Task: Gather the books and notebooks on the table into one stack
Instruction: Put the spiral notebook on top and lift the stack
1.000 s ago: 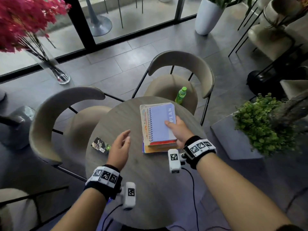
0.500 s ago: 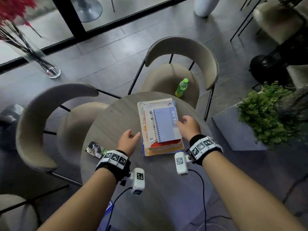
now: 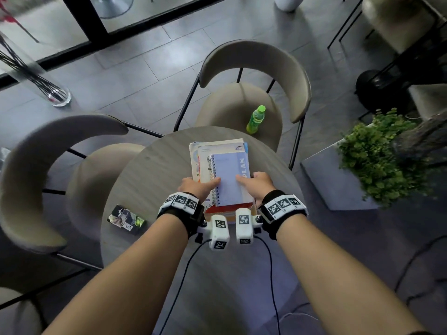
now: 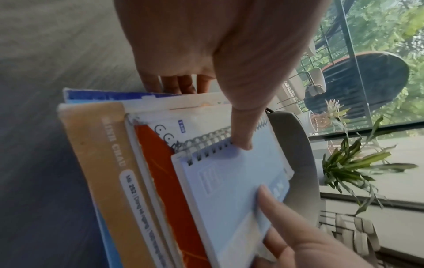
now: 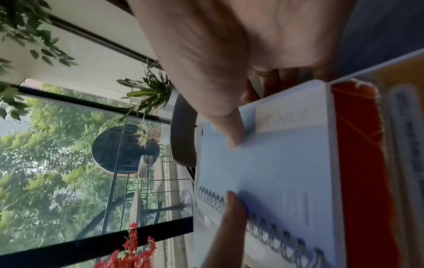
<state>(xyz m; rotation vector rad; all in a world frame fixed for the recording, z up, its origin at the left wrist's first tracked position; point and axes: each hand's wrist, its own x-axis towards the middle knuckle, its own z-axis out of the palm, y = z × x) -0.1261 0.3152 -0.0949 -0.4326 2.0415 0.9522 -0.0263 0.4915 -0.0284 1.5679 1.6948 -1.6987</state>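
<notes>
A stack of books and notebooks (image 3: 217, 209) lies on the round wooden table (image 3: 150, 170), topped by a light blue spiral notebook (image 3: 229, 175) marked PLAN. Under it show an orange cover (image 4: 165, 181), a tan book (image 4: 103, 154) and a blue one (image 4: 96, 94). My left hand (image 3: 202, 187) grips the stack's left side, its thumb pressing on the blue notebook (image 4: 229, 190) by the spiral. My right hand (image 3: 255, 183) grips the right side, thumb on the same blue notebook (image 5: 275, 163). The other fingers of both hands curl down past the edges. Whether the stack is lifted cannot be told.
A small printed card box (image 3: 127, 220) lies on the table to the left of my left wrist. A green bottle (image 3: 256, 119) stands on the far chair's seat. Another chair (image 3: 48, 177) is at the left, a bushy plant (image 3: 382, 155) at the right, a glass vase (image 3: 48, 88) at the far left.
My left hand has moved right from the bare table to the stack's left side and taken hold. My right hand stays at the right edge, its thumb now on the top notebook.
</notes>
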